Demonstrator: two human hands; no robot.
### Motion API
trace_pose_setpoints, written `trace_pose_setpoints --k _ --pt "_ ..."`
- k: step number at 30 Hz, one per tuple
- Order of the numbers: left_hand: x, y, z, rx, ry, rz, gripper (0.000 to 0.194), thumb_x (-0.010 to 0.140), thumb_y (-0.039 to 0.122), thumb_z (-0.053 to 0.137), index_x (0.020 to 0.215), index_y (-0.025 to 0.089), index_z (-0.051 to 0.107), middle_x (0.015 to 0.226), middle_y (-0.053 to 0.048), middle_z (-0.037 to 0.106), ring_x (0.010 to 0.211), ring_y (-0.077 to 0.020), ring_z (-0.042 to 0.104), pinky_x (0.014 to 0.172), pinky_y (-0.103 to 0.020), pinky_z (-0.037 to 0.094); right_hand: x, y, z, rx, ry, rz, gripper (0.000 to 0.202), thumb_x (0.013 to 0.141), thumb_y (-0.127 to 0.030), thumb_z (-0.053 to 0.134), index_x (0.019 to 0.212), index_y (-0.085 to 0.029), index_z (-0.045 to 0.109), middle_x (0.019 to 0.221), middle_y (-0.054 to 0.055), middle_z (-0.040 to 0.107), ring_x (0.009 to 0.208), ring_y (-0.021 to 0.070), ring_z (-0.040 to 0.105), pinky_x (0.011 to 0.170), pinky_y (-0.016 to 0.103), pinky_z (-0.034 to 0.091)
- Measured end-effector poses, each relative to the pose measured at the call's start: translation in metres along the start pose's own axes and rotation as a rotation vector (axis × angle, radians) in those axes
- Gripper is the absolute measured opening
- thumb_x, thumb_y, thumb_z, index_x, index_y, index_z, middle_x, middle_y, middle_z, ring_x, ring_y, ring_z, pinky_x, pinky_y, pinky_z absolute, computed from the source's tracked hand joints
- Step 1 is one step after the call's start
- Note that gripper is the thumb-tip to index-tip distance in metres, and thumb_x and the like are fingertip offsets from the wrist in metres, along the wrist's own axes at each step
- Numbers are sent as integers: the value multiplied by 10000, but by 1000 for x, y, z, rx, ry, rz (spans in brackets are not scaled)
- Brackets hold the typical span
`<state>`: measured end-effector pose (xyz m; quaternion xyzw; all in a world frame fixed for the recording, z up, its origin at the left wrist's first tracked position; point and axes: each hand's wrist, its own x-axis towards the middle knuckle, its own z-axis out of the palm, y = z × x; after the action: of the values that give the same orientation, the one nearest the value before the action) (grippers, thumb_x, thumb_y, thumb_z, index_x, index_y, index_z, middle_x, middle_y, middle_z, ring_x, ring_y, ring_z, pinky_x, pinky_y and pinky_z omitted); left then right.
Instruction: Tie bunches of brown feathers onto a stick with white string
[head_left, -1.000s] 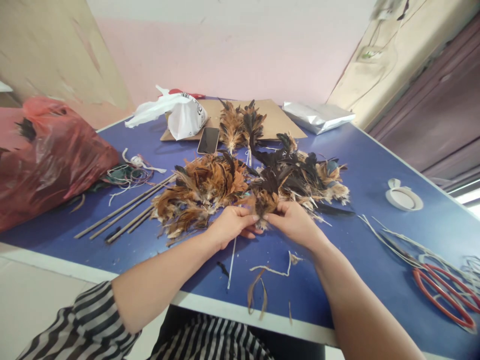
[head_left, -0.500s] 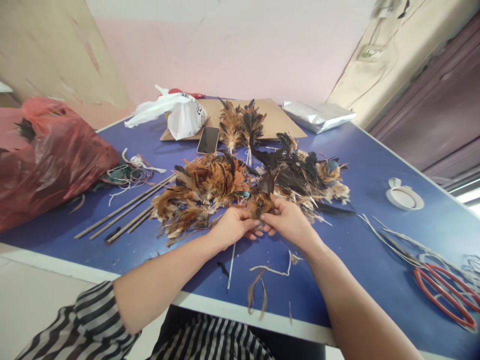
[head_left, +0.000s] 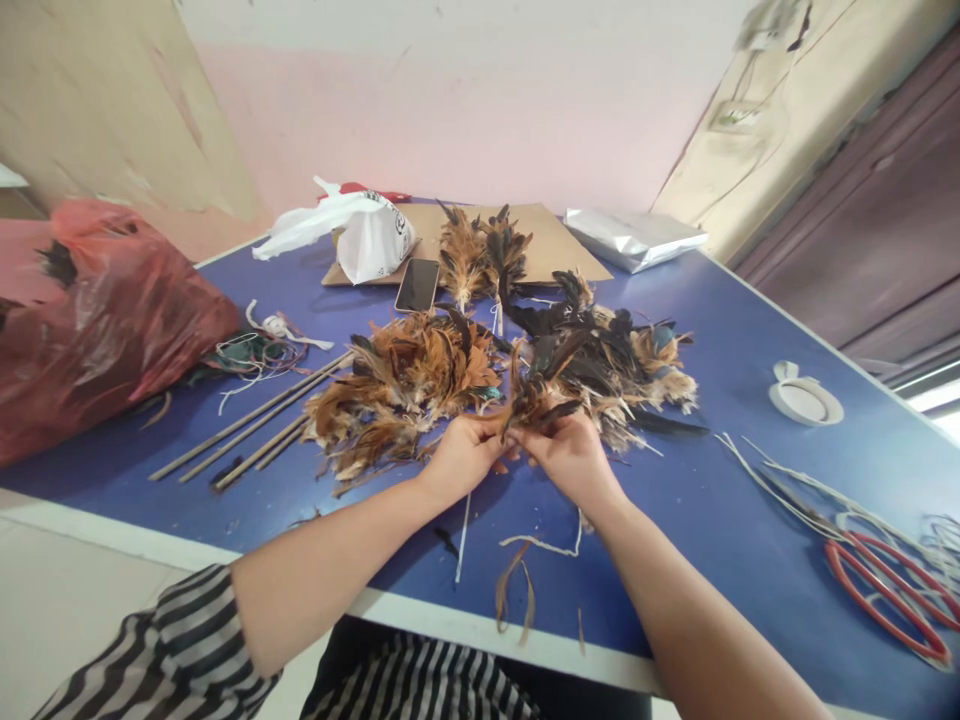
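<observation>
Small tuft of brown and black feathers (head_left: 534,400), pinched at the quills between left hand (head_left: 463,455) and right hand (head_left: 571,455), above blue tabletop (head_left: 712,500).
Best kept tightly pinched, quill ends level, clear of loose rust-brown feather heap (head_left: 397,390) and dark feather heap (head_left: 607,360) just beyond.

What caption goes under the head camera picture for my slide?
Left hand and right hand pinch a small feather bundle between brown and dark feather piles on a blue table.
</observation>
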<state>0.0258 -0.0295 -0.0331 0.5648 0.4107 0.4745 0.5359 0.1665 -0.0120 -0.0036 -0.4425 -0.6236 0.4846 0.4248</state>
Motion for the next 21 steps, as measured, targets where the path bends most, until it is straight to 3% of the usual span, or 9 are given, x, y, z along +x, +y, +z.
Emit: trace_pose_setpoints --k 4,10,15,18,21 --pt "0 6 0 -7 -84 19 330 726 406 574 809 104 678 725 -58 647 622 -128 577 507 -206 466 2 -1 -8 88 -86 32 197 595 -312 694 594 -164 564 487 -4 560 433 124 513 432 254 439" --pt "-1 17 0 -190 -268 -204 332 725 371 592 861 77 664 831 -126 669 721 -158 631 614 -237 500 5 -6 -30 118 -261 84 209 601 -323 713 610 -141 612 481 -10 559 420 85 472 421 219 400" --pt "-3 18 -3 -284 -373 -344 297 683 338 647 810 70 665 868 -153 670 733 -178 650 588 -220 500 6 -5 -34 131 -295 112 160 547 -267 746 580 -151 642 551 -4 609 477 86 504 483 218 417" --pt "-3 16 -5 -348 -392 -418 262 664 311 672 784 78 658 863 -144 674 712 -166 654 527 -182 480 6 -3 -33 180 -314 117 138 532 -242 754 570 -163 648 618 -5 640 565 105 550 579 237 444" --pt "-2 14 -4 -393 -336 -454 215 638 272 698 736 88 646 760 -98 680 637 -146 652 477 -162 462 6 -2 -32 170 -304 144 147 556 -256 741 598 -151 646 587 -17 617 554 95 533 577 231 430"
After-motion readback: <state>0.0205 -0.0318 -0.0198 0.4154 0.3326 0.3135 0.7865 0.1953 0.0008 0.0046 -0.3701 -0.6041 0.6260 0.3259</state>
